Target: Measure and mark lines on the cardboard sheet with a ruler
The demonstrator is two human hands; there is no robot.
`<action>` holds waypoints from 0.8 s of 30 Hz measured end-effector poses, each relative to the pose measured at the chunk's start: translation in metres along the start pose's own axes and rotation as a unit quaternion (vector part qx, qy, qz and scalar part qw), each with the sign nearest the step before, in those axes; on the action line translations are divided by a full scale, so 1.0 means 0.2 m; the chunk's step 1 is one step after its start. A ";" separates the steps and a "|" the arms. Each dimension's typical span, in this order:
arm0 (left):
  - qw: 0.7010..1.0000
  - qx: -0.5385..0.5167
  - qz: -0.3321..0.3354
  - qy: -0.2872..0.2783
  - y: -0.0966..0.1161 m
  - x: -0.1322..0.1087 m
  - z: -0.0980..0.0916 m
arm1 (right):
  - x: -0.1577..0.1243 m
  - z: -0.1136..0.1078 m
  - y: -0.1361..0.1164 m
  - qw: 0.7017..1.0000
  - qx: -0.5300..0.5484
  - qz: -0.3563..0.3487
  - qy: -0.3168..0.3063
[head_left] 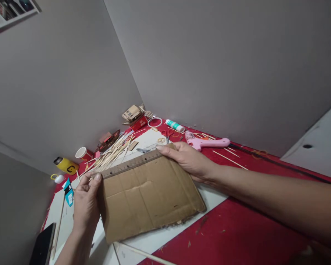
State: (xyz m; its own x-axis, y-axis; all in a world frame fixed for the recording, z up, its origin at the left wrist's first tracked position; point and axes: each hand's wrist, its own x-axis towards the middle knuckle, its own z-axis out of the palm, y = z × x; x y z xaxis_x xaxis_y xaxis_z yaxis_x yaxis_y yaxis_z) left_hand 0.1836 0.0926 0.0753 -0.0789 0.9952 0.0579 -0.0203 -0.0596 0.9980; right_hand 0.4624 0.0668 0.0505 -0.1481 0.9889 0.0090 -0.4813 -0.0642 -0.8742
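The cardboard is gripped at its far corners by the left hand and right hand, a ruler pinched along its edge; sticks are heaped beyond.

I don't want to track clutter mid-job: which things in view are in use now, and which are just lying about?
In use:
- cardboard piece, held by left hand and right hand
- ruler, along its far edge

Apparently lying about, untouched:
- wooden sticks
- pink glue gun
- yellow bottle
- scissors
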 end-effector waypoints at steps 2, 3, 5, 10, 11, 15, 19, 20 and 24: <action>1.000 -0.001 0.003 0.004 0.00 0.00 0.00 | 0.00 0.01 0.00 0.999 -0.029 -0.009 0.022; 1.000 -0.002 0.004 0.004 -0.01 0.00 0.00 | 0.00 0.01 0.00 0.999 -0.044 -0.008 0.027; 1.000 -0.006 0.000 -0.004 -0.01 0.01 -0.01 | 0.00 0.00 0.01 0.997 -0.072 -0.001 0.027; 1.000 -0.015 -0.011 -0.019 -0.02 0.02 -0.03 | 0.00 -0.03 0.03 0.990 -0.133 -0.008 0.035; 1.000 -0.016 -0.011 -0.015 -0.02 0.02 -0.02 | 0.00 -0.03 0.04 0.990 -0.139 -0.005 0.031; 1.000 -0.016 -0.004 -0.003 -0.02 0.01 -0.01 | -0.01 -0.03 0.03 0.990 -0.139 -0.008 0.015; 1.000 -0.015 0.000 0.002 -0.02 0.00 0.01 | -0.01 -0.03 0.02 0.986 -0.156 -0.047 0.038; 1.000 -0.014 0.002 0.002 -0.02 0.00 0.01 | -0.01 -0.03 0.01 0.983 -0.171 -0.053 0.045; 1.000 -0.011 0.017 0.002 -0.02 -0.02 0.01 | -0.02 -0.03 0.02 0.969 -0.223 -0.084 0.072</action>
State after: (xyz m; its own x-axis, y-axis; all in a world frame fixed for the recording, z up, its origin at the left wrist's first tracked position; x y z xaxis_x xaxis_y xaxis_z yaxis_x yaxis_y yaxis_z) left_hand 0.1854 0.0891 0.0703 -0.0836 0.9923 0.0914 -0.0395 -0.0949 0.9947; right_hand 0.4663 0.0640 0.0447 0.0371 0.9910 0.1286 -0.0629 0.1307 -0.9894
